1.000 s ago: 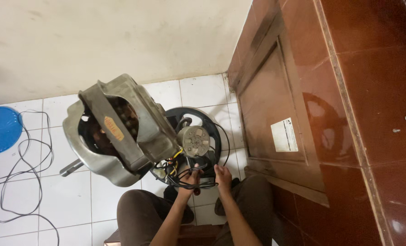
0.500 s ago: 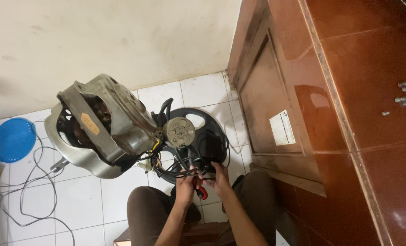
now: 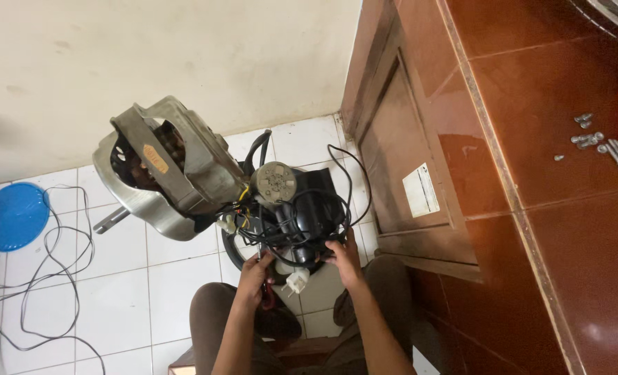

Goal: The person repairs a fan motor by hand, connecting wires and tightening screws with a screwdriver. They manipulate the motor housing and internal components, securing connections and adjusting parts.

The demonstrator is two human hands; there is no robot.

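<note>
Frame centre: our left hand grips a red-handled tool; right hand clutches black wires by grey motor.

Motor left of cabinet

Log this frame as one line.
left hand: grips red-handled tool | right hand: on black wires | motor: tilted above floor tiles

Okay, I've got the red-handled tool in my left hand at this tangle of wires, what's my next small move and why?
Probably steady the black wires with your right hand and ease them aside before working the red-handled tool in your left hand. The loops crowd the black base beside the metal motor housing, hiding the tool's tip.
</note>
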